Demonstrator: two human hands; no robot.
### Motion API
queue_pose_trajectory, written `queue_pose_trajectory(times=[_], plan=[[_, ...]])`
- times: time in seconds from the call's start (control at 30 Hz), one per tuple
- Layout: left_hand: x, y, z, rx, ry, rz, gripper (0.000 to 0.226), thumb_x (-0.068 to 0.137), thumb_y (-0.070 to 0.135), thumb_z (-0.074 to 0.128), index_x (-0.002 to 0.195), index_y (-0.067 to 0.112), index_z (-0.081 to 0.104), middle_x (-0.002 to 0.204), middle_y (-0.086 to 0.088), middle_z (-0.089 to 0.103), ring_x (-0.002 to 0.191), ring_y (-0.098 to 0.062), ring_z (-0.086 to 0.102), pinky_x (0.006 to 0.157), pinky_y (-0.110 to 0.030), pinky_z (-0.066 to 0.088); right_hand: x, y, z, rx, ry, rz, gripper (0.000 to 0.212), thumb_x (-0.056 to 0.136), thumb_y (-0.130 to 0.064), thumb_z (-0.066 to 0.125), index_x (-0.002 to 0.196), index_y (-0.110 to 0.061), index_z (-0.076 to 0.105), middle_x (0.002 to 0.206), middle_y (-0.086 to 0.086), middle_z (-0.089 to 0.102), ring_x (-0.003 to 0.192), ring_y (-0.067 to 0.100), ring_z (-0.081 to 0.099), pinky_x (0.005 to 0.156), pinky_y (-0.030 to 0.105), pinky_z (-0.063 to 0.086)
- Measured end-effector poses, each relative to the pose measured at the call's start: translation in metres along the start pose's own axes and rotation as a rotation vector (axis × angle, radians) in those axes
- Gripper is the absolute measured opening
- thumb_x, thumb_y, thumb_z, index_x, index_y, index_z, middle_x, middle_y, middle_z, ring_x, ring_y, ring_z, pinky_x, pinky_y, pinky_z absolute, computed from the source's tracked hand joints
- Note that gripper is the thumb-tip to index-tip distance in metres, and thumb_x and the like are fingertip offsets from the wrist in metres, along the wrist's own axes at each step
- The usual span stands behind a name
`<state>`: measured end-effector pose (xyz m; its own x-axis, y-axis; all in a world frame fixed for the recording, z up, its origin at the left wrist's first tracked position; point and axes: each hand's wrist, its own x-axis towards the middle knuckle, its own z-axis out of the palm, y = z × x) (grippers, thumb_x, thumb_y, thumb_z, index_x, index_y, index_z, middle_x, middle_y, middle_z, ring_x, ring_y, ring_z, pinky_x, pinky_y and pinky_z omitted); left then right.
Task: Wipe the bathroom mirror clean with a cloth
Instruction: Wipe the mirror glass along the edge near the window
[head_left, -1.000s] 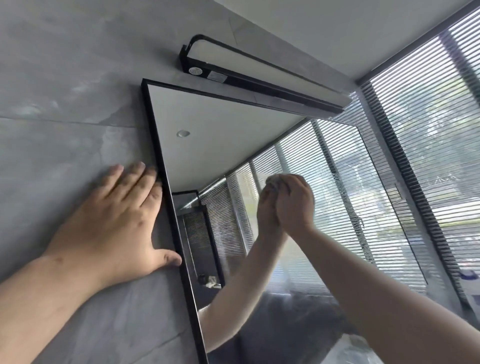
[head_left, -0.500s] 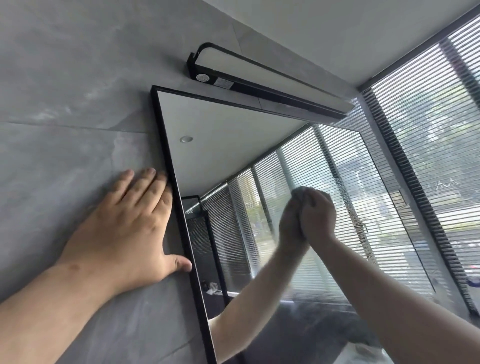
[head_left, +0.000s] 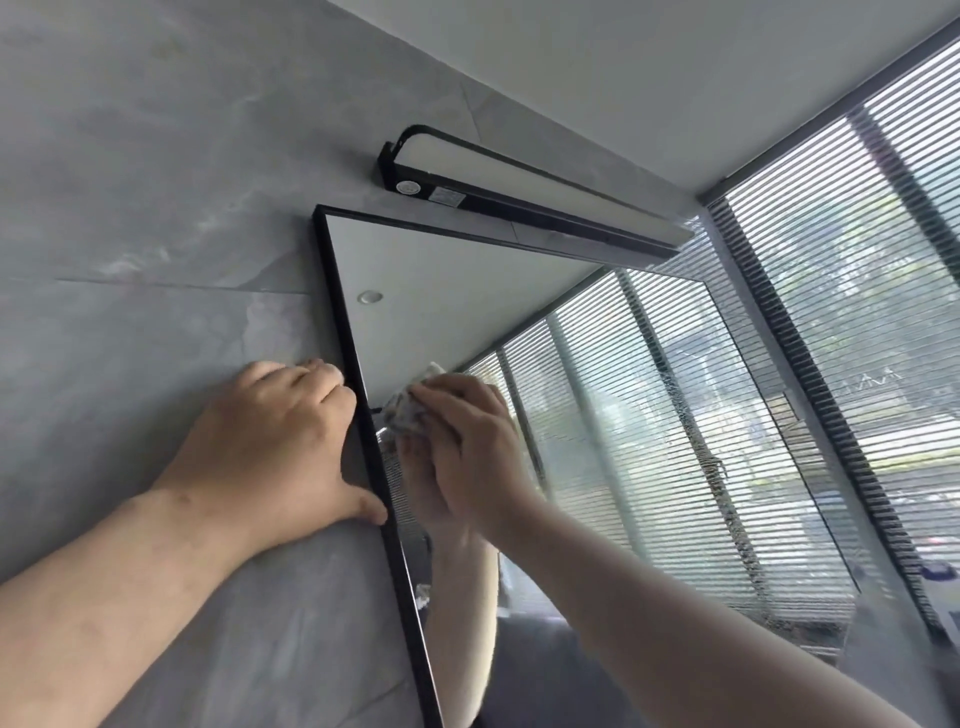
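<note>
Both hands work at the black-framed rectangular wall mirror (head_left: 467, 291). Our right hand (head_left: 467, 447) clamps a small crumpled grey-white cloth (head_left: 408, 408) flat on the glass, beside the left frame edge. Our left hand (head_left: 270, 441) rests spread on the grey stone-look wall tile (head_left: 156, 208), thumb touching the frame. Cloth looks soft, light, bunchable; glass slick, rigid, likely fragile. No label is legible on the black bar lamp (head_left: 519, 182).

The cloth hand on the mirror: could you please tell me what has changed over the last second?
The right hand, holding the cloth, slid left across the mirror to its black left frame. The left hand stayed flat on the grey wall beside the frame.
</note>
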<state>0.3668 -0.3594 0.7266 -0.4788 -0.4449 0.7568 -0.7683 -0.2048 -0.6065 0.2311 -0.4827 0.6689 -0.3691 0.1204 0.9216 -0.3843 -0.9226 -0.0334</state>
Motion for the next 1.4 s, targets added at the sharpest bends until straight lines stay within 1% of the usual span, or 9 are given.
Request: queue_pose_trajectory(times=[0.13,0.37,0.47,0.53,0.77,0.97,1.1,1.2,1.4], plan=[[0.002,-0.004,0.002,-0.016,0.054,-0.001,0.100,0.045,0.090,0.038,0.090,0.006,0.067,0.100,-0.010,0.065,0.088,-0.033,0.061,0.080,-0.045,0.042,0.018,0.040,-0.035,0.012,0.057,0.213,0.023,0.087,-0.018,0.060,0.099,-0.012,0.078,0.105,-0.002,0.067,0.099,0.003,0.058,0.092,0.008,0.039],[0.001,-0.003,0.001,-0.021,0.061,0.003,0.100,0.046,0.090,0.037,0.091,0.006,0.067,0.103,-0.010,0.065,0.091,-0.032,0.060,0.085,-0.044,0.040,0.017,0.090,-0.097,-0.296,-0.109,0.513,0.027,0.093,-0.019,0.064,0.119,-0.016,0.070,0.108,0.005,0.062,0.106,0.024,0.059,0.092,0.030,0.044],[0.001,-0.003,0.001,-0.027,0.062,0.004,0.100,0.046,0.091,0.037,0.091,0.007,0.067,0.103,-0.009,0.065,0.092,-0.031,0.060,0.086,-0.043,0.037,0.030,0.074,-0.110,-0.236,-0.161,0.506,0.016,0.090,-0.024,0.063,0.079,-0.031,0.070,0.064,-0.005,0.064,0.066,0.023,0.062,0.065,0.036,0.051],[0.001,-0.003,0.001,-0.018,0.065,0.003,0.101,0.045,0.091,0.041,0.092,0.007,0.067,0.103,-0.009,0.065,0.092,-0.031,0.060,0.086,-0.042,0.036,0.038,0.056,-0.116,-0.111,-0.205,0.530,0.016,0.094,-0.026,0.060,0.081,-0.025,0.068,0.051,-0.005,0.059,0.046,0.014,0.055,0.050,0.028,0.043],[-0.001,-0.001,-0.002,-0.015,0.058,0.007,0.101,0.042,0.090,0.052,0.094,0.006,0.067,0.103,-0.010,0.065,0.094,-0.032,0.061,0.088,-0.041,0.033,0.053,0.003,-0.121,0.671,-0.290,0.861,0.018,0.101,-0.005,0.046,0.110,-0.006,0.063,0.082,0.007,0.069,0.073,0.019,0.066,0.061,0.031,0.056],[-0.002,-0.002,-0.003,-0.033,0.062,0.008,0.097,0.042,0.090,0.050,0.091,0.008,0.066,0.101,-0.008,0.065,0.095,-0.031,0.060,0.088,-0.040,0.034,0.046,0.008,-0.122,0.636,-0.274,0.876,0.018,0.096,-0.018,0.062,0.102,-0.001,0.060,0.080,0.012,0.061,0.074,0.024,0.059,0.063,0.032,0.050],[-0.003,-0.002,-0.002,-0.048,0.067,0.008,0.096,0.041,0.090,0.052,0.090,0.009,0.066,0.101,-0.007,0.065,0.096,-0.030,0.060,0.089,-0.041,0.036,0.043,0.010,-0.124,0.409,-0.286,0.789,0.018,0.088,-0.003,0.067,0.099,0.009,0.059,0.084,0.016,0.060,0.080,0.028,0.057,0.071,0.040,0.047],[-0.003,-0.002,-0.003,-0.053,0.075,0.010,0.095,0.041,0.089,0.053,0.089,0.009,0.066,0.100,-0.007,0.065,0.095,-0.029,0.061,0.088,-0.042,0.039,0.045,0.004,-0.128,0.409,-0.379,0.756,0.011,0.084,0.000,0.069,0.090,-0.004,0.059,0.078,0.010,0.061,0.073,0.023,0.060,0.062,0.033,0.051],[-0.003,-0.001,-0.003,-0.055,0.081,0.010,0.095,0.041,0.089,0.051,0.089,0.008,0.066,0.100,-0.008,0.066,0.095,-0.030,0.061,0.087,-0.043,0.042,0.057,0.006,-0.137,0.539,-0.444,0.878,0.016,0.092,-0.002,0.058,0.107,-0.003,0.063,0.088,0.015,0.067,0.076,0.026,0.067,0.058,0.033,0.058]])
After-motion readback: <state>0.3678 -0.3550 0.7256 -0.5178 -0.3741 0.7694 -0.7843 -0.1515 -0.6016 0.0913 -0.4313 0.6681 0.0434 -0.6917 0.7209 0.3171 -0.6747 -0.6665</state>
